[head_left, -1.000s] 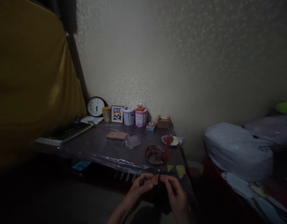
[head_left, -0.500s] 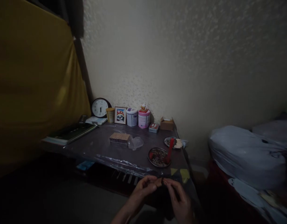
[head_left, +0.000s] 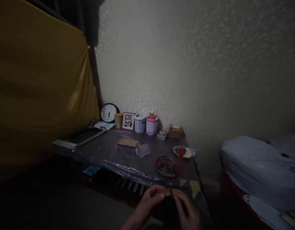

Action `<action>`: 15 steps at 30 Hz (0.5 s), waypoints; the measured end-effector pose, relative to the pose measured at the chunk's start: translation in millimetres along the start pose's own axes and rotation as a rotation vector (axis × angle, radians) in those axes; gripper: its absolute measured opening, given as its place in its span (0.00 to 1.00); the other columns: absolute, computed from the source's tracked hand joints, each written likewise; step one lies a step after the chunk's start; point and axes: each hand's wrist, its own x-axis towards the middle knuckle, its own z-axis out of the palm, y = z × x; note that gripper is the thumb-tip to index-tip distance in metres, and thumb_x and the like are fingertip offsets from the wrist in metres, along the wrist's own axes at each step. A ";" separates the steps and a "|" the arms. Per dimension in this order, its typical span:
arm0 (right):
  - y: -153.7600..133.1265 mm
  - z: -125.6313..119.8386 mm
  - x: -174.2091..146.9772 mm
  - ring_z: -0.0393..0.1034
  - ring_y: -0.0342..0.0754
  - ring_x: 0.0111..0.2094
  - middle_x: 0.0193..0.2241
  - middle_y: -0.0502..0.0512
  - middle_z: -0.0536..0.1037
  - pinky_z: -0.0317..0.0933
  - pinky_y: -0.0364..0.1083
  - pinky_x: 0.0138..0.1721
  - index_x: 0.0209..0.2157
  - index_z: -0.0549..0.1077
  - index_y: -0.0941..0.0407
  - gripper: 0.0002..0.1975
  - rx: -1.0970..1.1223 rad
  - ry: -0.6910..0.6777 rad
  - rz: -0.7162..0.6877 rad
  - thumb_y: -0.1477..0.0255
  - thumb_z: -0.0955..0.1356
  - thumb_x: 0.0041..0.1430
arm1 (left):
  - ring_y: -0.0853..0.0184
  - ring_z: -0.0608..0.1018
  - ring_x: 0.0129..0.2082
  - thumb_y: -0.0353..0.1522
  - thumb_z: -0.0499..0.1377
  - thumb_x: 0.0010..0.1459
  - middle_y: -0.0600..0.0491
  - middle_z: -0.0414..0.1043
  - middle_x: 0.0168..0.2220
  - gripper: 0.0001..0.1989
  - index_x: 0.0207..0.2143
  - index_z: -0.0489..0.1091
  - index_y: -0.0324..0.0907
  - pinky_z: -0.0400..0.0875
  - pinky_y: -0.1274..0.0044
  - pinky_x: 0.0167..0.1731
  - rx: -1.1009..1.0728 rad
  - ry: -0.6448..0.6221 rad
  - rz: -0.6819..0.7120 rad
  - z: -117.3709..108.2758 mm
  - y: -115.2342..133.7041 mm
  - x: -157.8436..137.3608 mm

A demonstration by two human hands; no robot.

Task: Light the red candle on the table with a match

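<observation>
Close to the table's front edge, my left hand pinches a small flat brown piece between thumb and fingers. My right hand grips its other end, where a dark edge shows. The light is too dim to tell what kind of thing the piece is. Just beyond my hands lies a round metal plate of mixed dark and pale bits, with a red spoon resting in it. Farther left stands a row of thin brown pieces, packed upright, beside crumpled clear plastic.
A second plate holds dark bits and pale sticks. Along the wall stand a clock, a framed panda picture, two tins and a cardboard box. At left lies a book; a white bag bulges at right.
The camera view has turned a little, so the table and its things sit lower and farther right. Both hands still grip the brown piece, with slightly shifted fingers.
</observation>
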 end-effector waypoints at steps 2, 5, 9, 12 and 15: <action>1.1 0.2 -0.5 0.70 0.37 0.43 0.41 0.50 0.74 0.63 0.33 0.45 0.43 0.68 0.55 0.09 -0.010 -0.013 -0.011 0.76 0.62 0.60 | 0.54 0.69 0.41 0.40 0.73 0.50 0.44 0.69 0.39 0.24 0.42 0.71 0.35 0.59 0.74 0.39 0.005 -0.003 -0.010 -2.5 -2.5 0.2; -0.2 -1.9 0.9 0.70 0.36 0.42 0.40 0.50 0.74 0.63 0.32 0.45 0.42 0.69 0.56 0.09 -0.031 0.002 -0.032 0.77 0.62 0.60 | 0.53 0.69 0.42 0.40 0.72 0.51 0.44 0.69 0.40 0.24 0.43 0.70 0.35 0.59 0.72 0.40 0.019 0.002 0.005 -6.1 -6.7 -0.4; -3.0 -7.4 4.0 0.71 0.38 0.42 0.40 0.52 0.74 0.63 0.33 0.45 0.43 0.69 0.58 0.11 -0.046 -0.061 -0.083 0.78 0.61 0.59 | 0.54 0.68 0.42 0.39 0.71 0.52 0.44 0.69 0.41 0.23 0.44 0.70 0.36 0.59 0.73 0.40 0.020 -0.003 0.008 -6.2 -8.0 -1.2; -2.4 -8.7 4.1 0.71 0.38 0.41 0.40 0.52 0.75 0.63 0.31 0.44 0.42 0.70 0.58 0.11 -0.054 -0.046 -0.042 0.77 0.62 0.59 | 0.55 0.68 0.41 0.39 0.71 0.53 0.44 0.69 0.40 0.22 0.44 0.71 0.36 0.59 0.74 0.40 0.007 -0.024 0.019 -2.7 -5.1 -0.1; 0.9 -6.5 1.5 0.72 0.37 0.39 0.39 0.50 0.75 0.63 0.29 0.42 0.44 0.69 0.58 0.11 -0.059 -0.028 -0.014 0.75 0.62 0.59 | 0.56 0.69 0.40 0.39 0.71 0.52 0.44 0.69 0.40 0.21 0.42 0.72 0.36 0.60 0.75 0.39 0.000 -0.044 0.027 0.9 -1.6 1.5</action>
